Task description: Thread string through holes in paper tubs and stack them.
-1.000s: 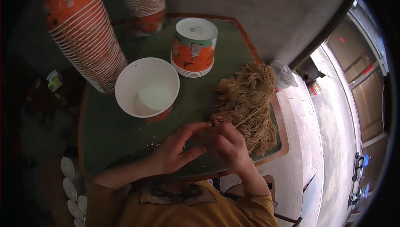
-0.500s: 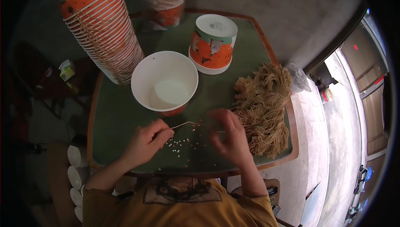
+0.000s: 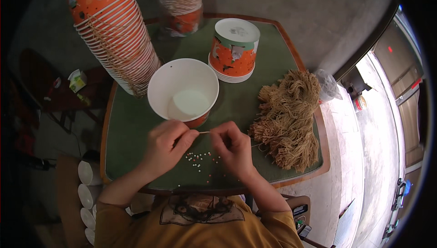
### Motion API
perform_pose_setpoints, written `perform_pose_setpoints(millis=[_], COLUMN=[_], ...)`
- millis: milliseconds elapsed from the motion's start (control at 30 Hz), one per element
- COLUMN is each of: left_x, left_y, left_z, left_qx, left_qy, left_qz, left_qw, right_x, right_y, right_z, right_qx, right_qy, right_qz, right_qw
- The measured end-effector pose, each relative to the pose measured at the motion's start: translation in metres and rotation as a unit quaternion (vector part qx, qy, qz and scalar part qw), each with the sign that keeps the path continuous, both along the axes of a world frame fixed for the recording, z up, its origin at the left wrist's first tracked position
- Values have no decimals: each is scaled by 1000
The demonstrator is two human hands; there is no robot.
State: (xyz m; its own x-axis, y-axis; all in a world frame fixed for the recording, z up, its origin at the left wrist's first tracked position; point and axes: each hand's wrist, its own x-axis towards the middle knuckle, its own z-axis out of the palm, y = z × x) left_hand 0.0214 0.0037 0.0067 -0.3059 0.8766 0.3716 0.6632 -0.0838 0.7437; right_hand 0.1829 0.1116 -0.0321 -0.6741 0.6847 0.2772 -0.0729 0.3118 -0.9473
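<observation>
My left hand (image 3: pixel 170 145) is closed in a pinch, just in front of the white inside of a paper bucket (image 3: pixel 159 88). A short stretch of tan string (image 3: pixel 204 132) runs from its fingertips to my right hand (image 3: pixel 233 148), which pinches the other end. A thin strand also trails from the right hand toward a thick bundle of tan strings (image 3: pixel 291 120) beside it. Small white and orange round bits (image 3: pixel 195 159) lie scattered on the green tabletop (image 3: pixel 136 157) below the hands.
A tall leaning stack of orange buckets (image 3: pixel 116 34) wound with string stands at the left, another wrapped stack (image 3: pixel 182 2) at the back. Upside-down buckets (image 3: pixel 233 59) sit behind the string bundle. White cups or buckets (image 3: pixel 85 196) lie at the lower left.
My right hand has moved left, closer to my left hand, and now pinches the string. The left hand has risen slightly, and the string between them is shorter and straighter.
</observation>
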Motion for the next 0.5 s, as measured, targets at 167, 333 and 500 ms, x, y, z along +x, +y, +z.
perform_pose_setpoints(millis=[167, 333, 500], left_x=[-8, -19, -5], left_y=[17, 19, 19], left_z=[9, 1, 9], left_qx=[63, -21, 36], left_qy=[262, 229, 255], left_qz=[34, -11, -12], left_qw=[963, 973, 966], right_x=[-10, -14, -10], right_y=[4, 1, -2], right_z=[-10, -18, -14], right_qx=[92, 110, -15], right_qy=[33, 60, 44], right_qz=[-79, -114, -92], right_qw=[992, 985, 995])
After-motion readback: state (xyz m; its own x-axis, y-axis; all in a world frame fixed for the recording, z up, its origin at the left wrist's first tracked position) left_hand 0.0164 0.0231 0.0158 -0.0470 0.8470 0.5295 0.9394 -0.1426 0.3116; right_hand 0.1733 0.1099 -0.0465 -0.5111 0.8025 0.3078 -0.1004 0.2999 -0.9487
